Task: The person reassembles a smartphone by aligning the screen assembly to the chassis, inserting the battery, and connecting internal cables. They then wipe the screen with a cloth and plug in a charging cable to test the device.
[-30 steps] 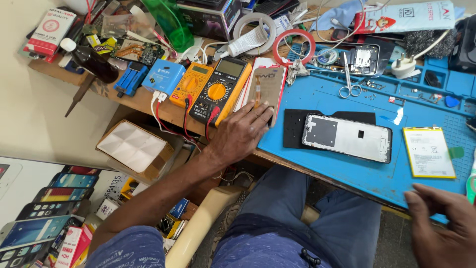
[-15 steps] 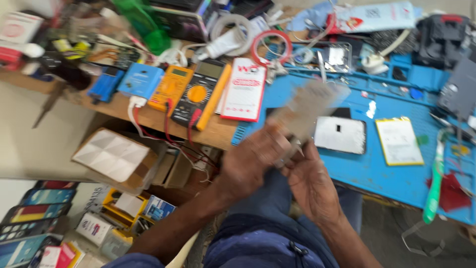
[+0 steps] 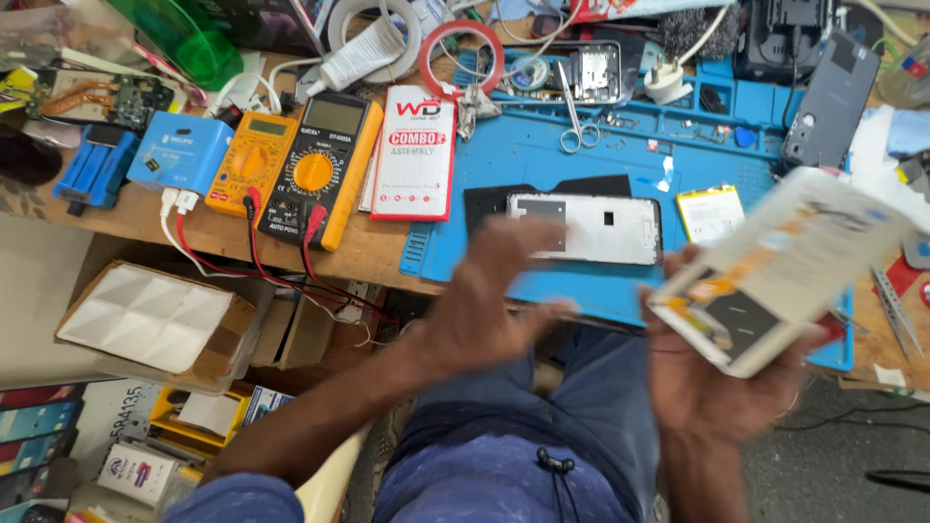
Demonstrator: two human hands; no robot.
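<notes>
Cluttered repair bench with a blue work mat across the upper frame. At right of centre, a flat white box, blurred, rests tilted in the right hand, fingers clasped beneath it. The left hand, blurred, fingers spread and empty, hovers left of the box, over a phone frame on the mat.

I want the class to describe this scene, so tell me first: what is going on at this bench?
A seated person at a cluttered repair bench holds a flat white and orange box in the right hand. The left hand is blurred and empty, open over the edge of the blue work mat. A silver phone frame lies on the mat, an orange multimeter off to its left.
</notes>
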